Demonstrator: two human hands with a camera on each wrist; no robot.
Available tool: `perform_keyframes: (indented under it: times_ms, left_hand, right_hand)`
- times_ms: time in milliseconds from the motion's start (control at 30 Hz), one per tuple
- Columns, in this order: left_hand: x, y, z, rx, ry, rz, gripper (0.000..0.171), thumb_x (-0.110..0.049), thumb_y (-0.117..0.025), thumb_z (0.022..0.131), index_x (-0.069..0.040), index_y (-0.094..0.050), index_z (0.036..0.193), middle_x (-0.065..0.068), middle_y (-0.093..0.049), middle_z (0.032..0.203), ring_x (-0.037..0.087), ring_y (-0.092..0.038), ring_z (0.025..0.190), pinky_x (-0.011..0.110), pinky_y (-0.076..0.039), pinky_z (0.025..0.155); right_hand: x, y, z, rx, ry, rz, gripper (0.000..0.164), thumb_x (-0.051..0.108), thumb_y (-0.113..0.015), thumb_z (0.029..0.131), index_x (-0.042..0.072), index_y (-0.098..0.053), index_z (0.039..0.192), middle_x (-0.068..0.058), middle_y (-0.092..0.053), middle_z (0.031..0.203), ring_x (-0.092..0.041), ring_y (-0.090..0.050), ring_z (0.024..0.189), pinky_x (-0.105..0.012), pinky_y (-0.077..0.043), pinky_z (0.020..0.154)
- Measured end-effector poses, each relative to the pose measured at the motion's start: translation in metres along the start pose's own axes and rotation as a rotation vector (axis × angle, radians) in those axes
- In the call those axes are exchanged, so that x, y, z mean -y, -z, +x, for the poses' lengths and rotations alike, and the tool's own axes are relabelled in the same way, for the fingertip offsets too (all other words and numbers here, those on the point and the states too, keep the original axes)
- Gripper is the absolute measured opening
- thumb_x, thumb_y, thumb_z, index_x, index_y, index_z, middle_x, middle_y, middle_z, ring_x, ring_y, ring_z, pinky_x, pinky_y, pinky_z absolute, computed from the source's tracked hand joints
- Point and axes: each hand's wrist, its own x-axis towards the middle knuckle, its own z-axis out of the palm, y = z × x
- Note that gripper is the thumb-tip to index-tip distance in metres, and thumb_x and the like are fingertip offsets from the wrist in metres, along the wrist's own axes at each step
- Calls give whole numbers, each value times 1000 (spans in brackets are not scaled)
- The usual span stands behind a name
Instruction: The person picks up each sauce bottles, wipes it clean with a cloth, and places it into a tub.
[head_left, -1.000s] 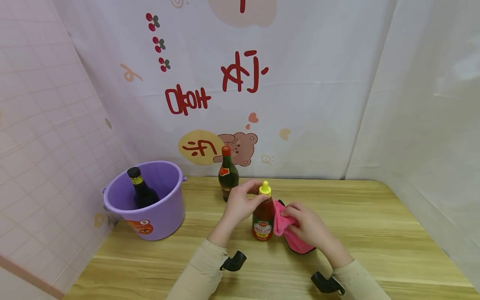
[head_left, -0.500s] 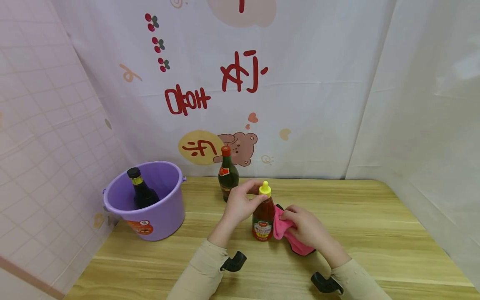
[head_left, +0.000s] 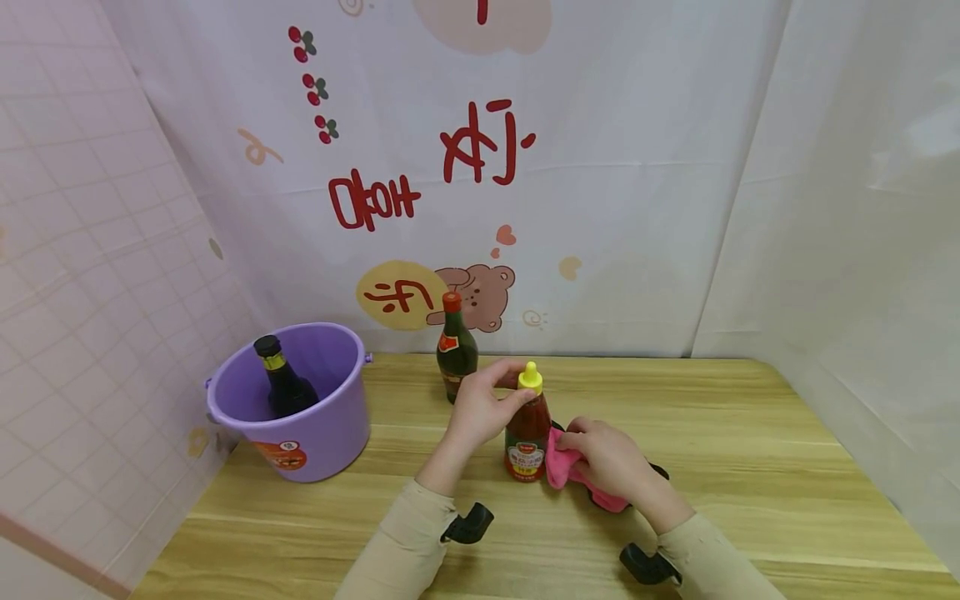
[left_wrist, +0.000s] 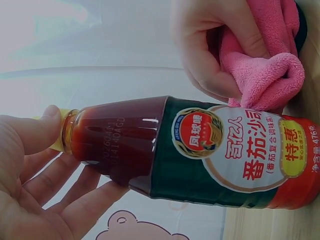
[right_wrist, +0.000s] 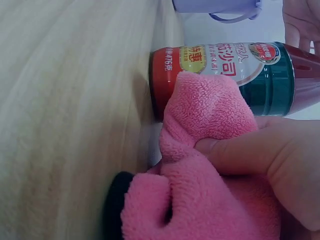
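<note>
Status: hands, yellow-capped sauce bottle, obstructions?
Left hand grips yellow-capped red sauce bottle near its top. Right hand holds fluffy pink cloth against the bottle's side. Bottle upright on wooden table. No obstruction visible.

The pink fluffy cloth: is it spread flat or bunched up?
Bunched up; the pink fluffy cloth shows thick folds, pinched by the right hand.

Printed sheets (head_left: 630, 217) around a wooden table (head_left: 757, 467) suggest a booth.

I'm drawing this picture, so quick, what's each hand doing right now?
Left hand: closed, holding the tomato ketchup bottle around its neck and yellow cap.
Right hand: closed, holding a bunched pink cloth.
</note>
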Motion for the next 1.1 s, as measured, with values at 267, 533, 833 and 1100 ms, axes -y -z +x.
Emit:
perform_keyframes:
  times_ms: [267,533,833,1100]
  left_hand:
    - [-1,-1,0,0,1,-1,31,-21,-75,90,-15,-68,119,0,-72,106,19,-67,98,41,-57,82]
    - [-1,-1,-1,-8,2,12,32,-22,-75,90,-16,-68,121,-2,-72,106,17,-67,98,37,-56,81]
    - [-1,-2,-2,-10,0,25,32,-19,-75,90,-14,-68,121,-1,-72,106,17,-67,98,40,-55,86]
    - [-1,-2,-2,-18,-16,30,33,-18,-75,90,-13,-67,121,1,-72,107,18,-68,98,40,-55,85]
  right_hand:
    - [2,-3,0,27,22,-69,25,14,-89,73,18,-76,94,-2,-60,91,-17,-56,72,-33,-50,60]
    - [7,-3,0,44,28,-145,25,14,-87,72,20,-76,93,0,-57,85,-17,-49,66,-30,-44,56]
    - [-2,11,-13,12,7,-97,37,22,-89,73,19,-77,107,-2,-62,92,-16,-57,73,-30,-48,58]
    - [-12,37,-12,-159,9,68,48,5,-87,74,15,-71,118,-4,-63,104,-18,-62,83,-35,-54,68]
